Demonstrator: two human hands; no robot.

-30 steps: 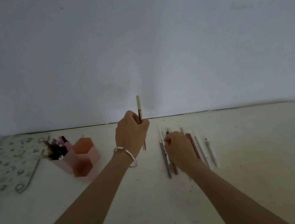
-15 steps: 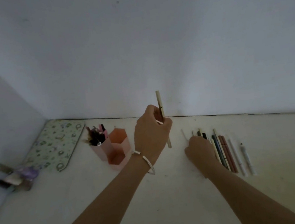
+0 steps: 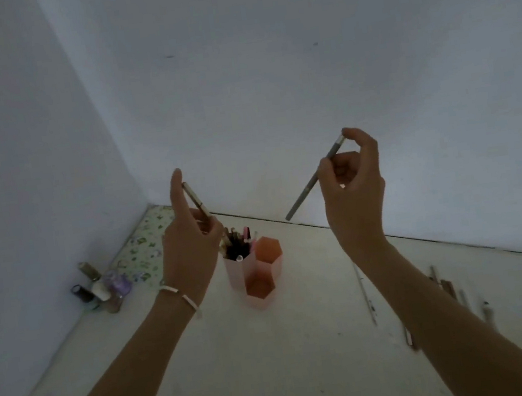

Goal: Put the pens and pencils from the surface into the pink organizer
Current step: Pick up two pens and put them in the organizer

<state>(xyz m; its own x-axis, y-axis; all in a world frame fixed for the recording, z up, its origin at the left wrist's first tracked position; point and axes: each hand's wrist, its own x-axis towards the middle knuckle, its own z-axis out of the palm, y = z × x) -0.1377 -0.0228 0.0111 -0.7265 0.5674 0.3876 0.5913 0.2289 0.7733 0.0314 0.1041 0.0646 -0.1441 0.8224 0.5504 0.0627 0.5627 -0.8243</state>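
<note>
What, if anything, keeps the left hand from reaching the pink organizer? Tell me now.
Likely nothing: the left hand, pinching a beige pencil, hovers just left of the pink organizer with open air between them, and two of its compartments look empty.

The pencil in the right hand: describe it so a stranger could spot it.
Find the pink organizer on the table. Above and right of it, the right hand pinches a slanted grey pencil. The left hand holds a beige pen; other pens lie flat.
</note>
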